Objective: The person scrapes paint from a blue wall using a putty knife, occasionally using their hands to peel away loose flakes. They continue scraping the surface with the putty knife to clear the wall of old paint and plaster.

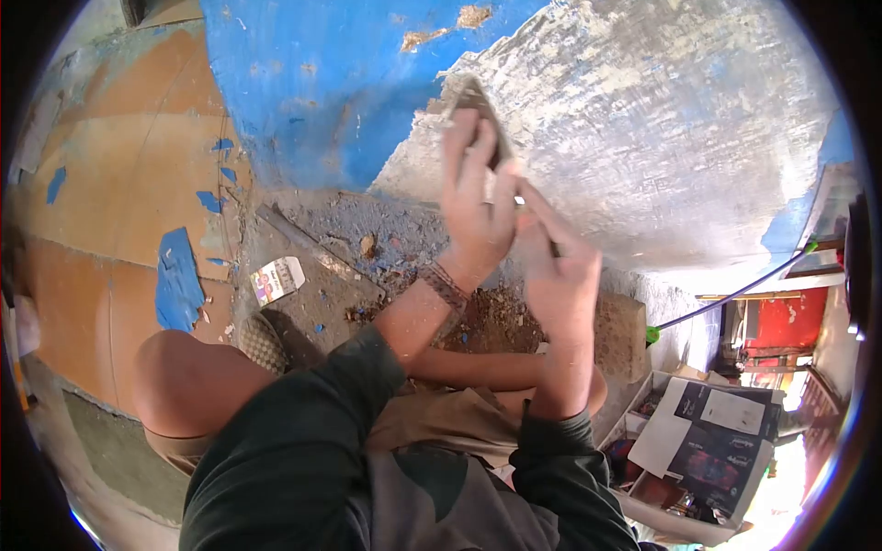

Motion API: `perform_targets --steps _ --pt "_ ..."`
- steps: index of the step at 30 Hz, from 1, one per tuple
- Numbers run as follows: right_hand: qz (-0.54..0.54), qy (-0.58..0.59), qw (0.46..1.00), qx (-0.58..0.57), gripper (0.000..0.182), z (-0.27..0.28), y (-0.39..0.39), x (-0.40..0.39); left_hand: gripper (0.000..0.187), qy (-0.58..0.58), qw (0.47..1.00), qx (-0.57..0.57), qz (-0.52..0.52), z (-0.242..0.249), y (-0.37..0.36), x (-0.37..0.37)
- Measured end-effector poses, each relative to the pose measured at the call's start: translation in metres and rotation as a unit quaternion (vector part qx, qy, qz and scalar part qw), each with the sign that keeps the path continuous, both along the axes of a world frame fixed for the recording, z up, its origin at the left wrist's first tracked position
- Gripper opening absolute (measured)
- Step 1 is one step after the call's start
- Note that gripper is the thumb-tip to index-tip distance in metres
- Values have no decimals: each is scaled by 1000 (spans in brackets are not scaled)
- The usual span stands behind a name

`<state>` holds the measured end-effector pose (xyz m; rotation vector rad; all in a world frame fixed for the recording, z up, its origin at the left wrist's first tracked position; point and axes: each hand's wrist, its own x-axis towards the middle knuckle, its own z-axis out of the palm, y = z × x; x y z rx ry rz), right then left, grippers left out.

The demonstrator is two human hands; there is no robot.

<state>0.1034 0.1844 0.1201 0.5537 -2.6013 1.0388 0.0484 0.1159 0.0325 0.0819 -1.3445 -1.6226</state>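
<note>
angling the scraper (478, 99) low, far side where blue paint (322, 92) ended, probably worked best imo. left hand (480, 216) gripped it, fingers nearly straight; right hand (562, 271) looked curled round its near end.

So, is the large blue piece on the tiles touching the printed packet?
Apart. The head view shows a strip of floor between the large blue piece and the printed packet, their edges clearly separated.

Blurred scraper (474, 95), apparently against half-blue wall (588, 115)
</note>
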Motion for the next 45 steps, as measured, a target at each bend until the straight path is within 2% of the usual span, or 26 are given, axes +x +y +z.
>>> perform_targets --steps 1,4,6,8,9,10,12,13,14,17,18,20,21,22,24,25,26,28,29,30,32,36,38,42,44,45 --pt "-13 -51 997 -55 29 3 6 -1 38 -5 999 -42 5 8 4 7" --pt "37 -19 999 -6 29 -11 -8 -20 41 -54 995 -35 79 5 -16 1" --pt "48 7 998 -35 28 -17 -10 -15 46 -50 998 -23 30 1 -23 3" --pt "18 1 1000 -2 26 -15 -8 -1 49 -4 999 14 -43 -7 -14 8" --pt "10 30 999 -10 26 -13 -3 -1 50 9 998 -14 -61 -6 -8 10" --pt "18 34 999 -9 26 -15 -5 -5 50 14 998 -12 -53 -5 -6 10" --pt "39 33 998 48 26 -18 -11 -17 54 -57 995 -56 55 -4 -2 8" --pt "48 86 995 -3 27 -30 -19 -17 57 6 998 -53 32 -12 -16 9" --pt "49 87 995 -5 27 -32 -17 -16 57 7 998 -55 34 -16 -19 9" --pt "18 29 999 -12 27 -19 -9 -1 58 14 997 -44 -68 -10 -14 21" --pt "23 34 999 -13 27 -18 -12 -6 58 19 997 -45 -63 -11 -12 15" --pt "17 -4 999 39 28 -21 -15 -16 59 -3 998 -61 23 -17 -6 8" --pt "44 54 998 4 29 -29 -28 -17 62 24 996 -72 35 -23 -23 8" --pt "45 52 998 7 29 -30 -30 -14 62 22 997 -70 35 -23 -31 13" --pt "34 14 999 34 30 -27 -32 -6 65 8 996 -15 -92 -21 -40 20" --pt "30 23 999 5 30 -26 -23 -5 66 -19 993 -84 -85 -19 -36 21" --pt "33 24 999 5 30 -25 -19 -5 66 -19 993 -84 -83 -18 -32 21" --pt "24 -14 997 -65 30 -19 -19 -11 67 -2 988 -153 -8 -14 -22 18" --pt "1 -64 995 72 31 -21 -22 -13 67 -63 996 -39 -43 -17 -19 11" --pt "-1 -69 995 73 31 -26 -25 -10 67 -68 996 -38 -46 -22 -25 9" --pt "17 -30 999 17 31 -34 -33 -8 69 30 993 -113 -23 -34 -48 7" --pt "35 1 998 -57 31 -27 -16 -14 74 36 991 -117 -55 -17 -21 15" --pt "30 -20 999 -27 32 -31 -29 -11 74 -8 996 -76 -45 -22 -33 13" --pt "23 -53 998 6 33 -26 -23 -6 75 48 996 -62 -45 -22 -34 12" --pt "53 -27 996 -61 32 -28 -7 -17 76 12 990 -127 -65 -13 -29 19" --pt "36 -55 997 -48 32 -14 -21 -10 76 18 992 -120 -42 -14 -31 17"
